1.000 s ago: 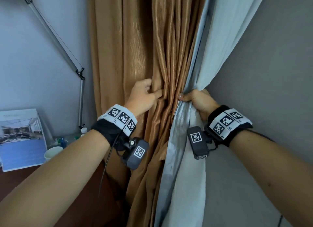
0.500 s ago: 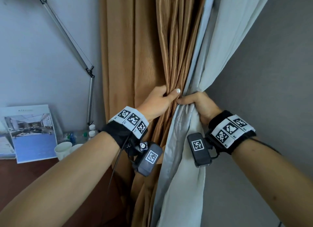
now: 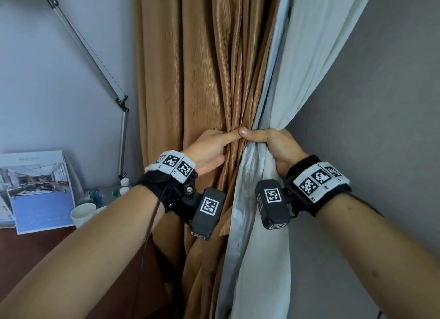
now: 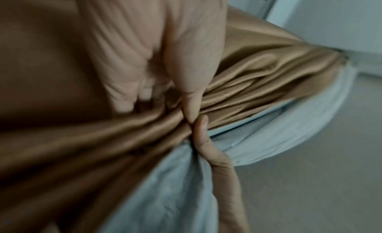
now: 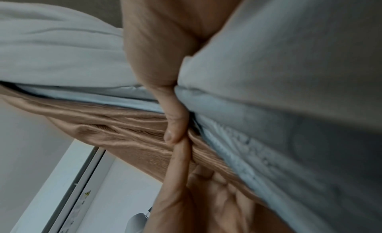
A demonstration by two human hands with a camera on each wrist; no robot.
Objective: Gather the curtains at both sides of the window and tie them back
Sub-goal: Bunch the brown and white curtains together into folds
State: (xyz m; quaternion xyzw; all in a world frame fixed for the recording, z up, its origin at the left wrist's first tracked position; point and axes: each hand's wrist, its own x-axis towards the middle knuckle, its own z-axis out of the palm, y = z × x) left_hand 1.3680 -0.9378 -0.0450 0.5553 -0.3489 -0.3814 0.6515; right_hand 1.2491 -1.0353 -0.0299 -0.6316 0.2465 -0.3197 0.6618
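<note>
A shiny tan curtain (image 3: 197,80) hangs in folds with a pale grey lining curtain (image 3: 307,63) on its right. My left hand (image 3: 212,147) grips the bunched tan folds from the left, its thumb across the front. My right hand (image 3: 273,143) grips the grey lining from the right, its thumb tip touching the left thumb tip. In the left wrist view the left thumb (image 4: 194,83) presses the tan folds (image 4: 258,83) and meets the right thumb (image 4: 202,130). In the right wrist view the right hand (image 5: 165,92) clutches the grey lining (image 5: 289,73) beside the tan folds (image 5: 128,127).
A metal lamp arm (image 3: 95,63) slants down the grey wall on the left. Below it a dark wooden desk (image 3: 35,249) carries a brochure (image 3: 38,190), white cups (image 3: 83,215) and small bottles (image 3: 123,186). A grey wall (image 3: 381,128) stands close on the right.
My left hand has slid right along the tan curtain, bunching its folds toward the right hand. The two thumbs now touch. The view has shifted a little to the left.
</note>
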